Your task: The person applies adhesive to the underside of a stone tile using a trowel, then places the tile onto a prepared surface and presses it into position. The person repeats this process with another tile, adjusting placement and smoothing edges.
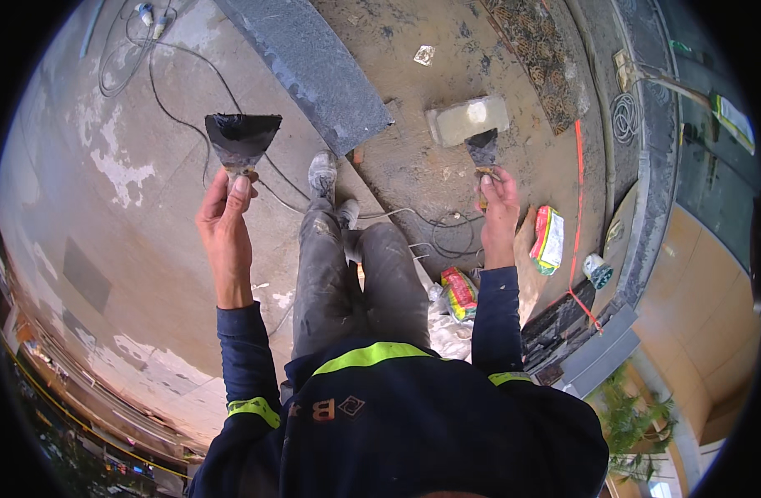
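My left hand (228, 224) is closed round the handle of a wide putty knife (241, 143), its blade pointing away from me and coated with black paste along the far edge. In my right hand (501, 212) is a narrower putty knife (482, 149), pinched near the base of its dark-smeared blade. That blade's tip overlaps the near edge of a pale rectangular block (467, 120) on the ground; whether they touch I cannot tell. The two knives are well apart. My fingers hide most of both handles.
A long grey stone slab (310, 66) lies ahead between the paving and the muddy ground. Black cables (181, 120) with plugs trail at left. At right lie colourful bags (548, 241), a small tub (597, 270), an orange strap (578, 207) and a coiled cable (624, 116).
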A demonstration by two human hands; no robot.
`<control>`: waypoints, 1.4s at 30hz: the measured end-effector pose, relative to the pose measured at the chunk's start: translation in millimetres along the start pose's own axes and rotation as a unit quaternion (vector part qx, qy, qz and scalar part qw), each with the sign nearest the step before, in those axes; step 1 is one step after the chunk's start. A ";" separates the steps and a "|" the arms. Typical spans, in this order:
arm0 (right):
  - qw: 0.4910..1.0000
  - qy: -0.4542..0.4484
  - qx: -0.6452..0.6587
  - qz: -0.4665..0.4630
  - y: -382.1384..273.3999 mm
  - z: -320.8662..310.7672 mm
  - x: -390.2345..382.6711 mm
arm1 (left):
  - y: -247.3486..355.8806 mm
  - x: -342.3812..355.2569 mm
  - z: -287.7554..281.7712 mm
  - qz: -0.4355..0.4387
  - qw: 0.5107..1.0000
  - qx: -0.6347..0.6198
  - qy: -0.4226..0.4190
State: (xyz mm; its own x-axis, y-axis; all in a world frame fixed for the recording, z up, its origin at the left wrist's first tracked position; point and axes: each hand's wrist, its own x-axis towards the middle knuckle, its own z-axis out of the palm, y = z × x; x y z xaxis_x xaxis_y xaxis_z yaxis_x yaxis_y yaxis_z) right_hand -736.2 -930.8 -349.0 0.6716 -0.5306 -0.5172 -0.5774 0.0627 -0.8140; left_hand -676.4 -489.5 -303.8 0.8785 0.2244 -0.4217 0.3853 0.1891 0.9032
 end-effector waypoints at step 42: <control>0.544 -0.523 -0.470 -0.458 -38.8 93.3 303.9 | -291.0 -274.0 547.5 -0.020 0.766 -0.282 0.578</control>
State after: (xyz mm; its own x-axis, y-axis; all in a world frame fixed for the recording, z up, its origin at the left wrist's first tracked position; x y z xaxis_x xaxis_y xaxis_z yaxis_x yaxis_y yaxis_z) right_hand -466.4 -1015.6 -499.2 0.4895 0.8272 -0.2759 0.5702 -0.5430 -0.6164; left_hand -874.5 -1129.4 -407.4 -0.0928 0.8422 -0.5312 -0.0639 0.5273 0.8473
